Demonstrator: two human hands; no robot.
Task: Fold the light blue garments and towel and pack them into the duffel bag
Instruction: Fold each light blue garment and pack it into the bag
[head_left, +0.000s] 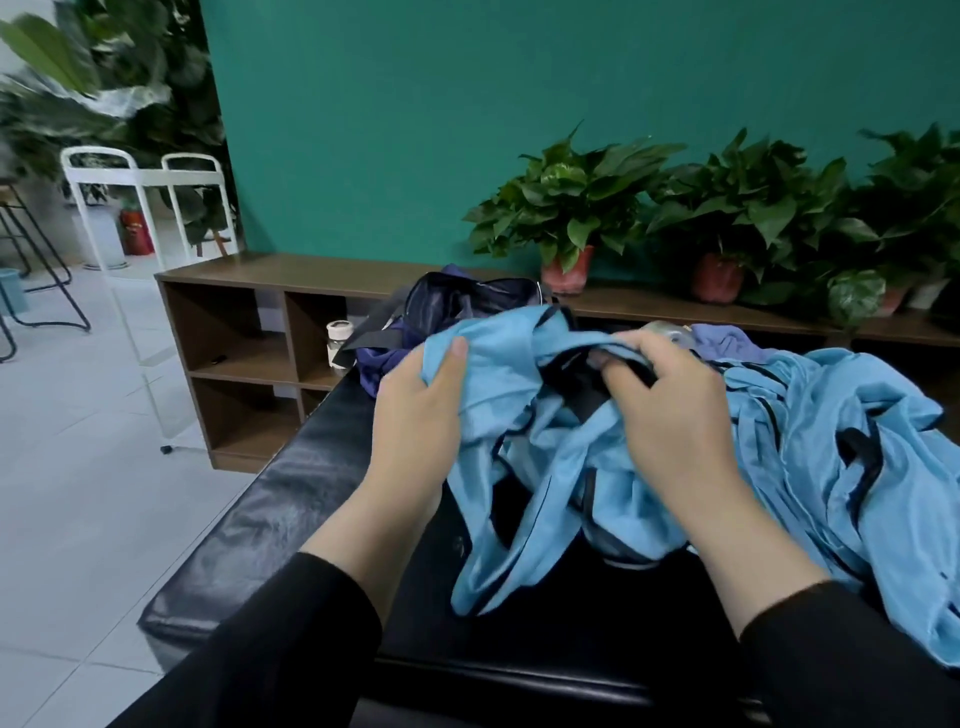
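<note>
Above the black bench (291, 499), both hands are clamped on one light blue garment (524, 415): the left hand (421, 410) pinches its edge under the thumb, and the right hand (670, 410) curls its fingers into the dark-trimmed bunch. More light blue cloth (852, 457) lies heaped on the bench to the right, and the duffel bag (457, 306) sits open at the bench's far end. This looks like the sorting-out before the first fold; next, find the garment's corners and spread it flat on the bench.
</note>
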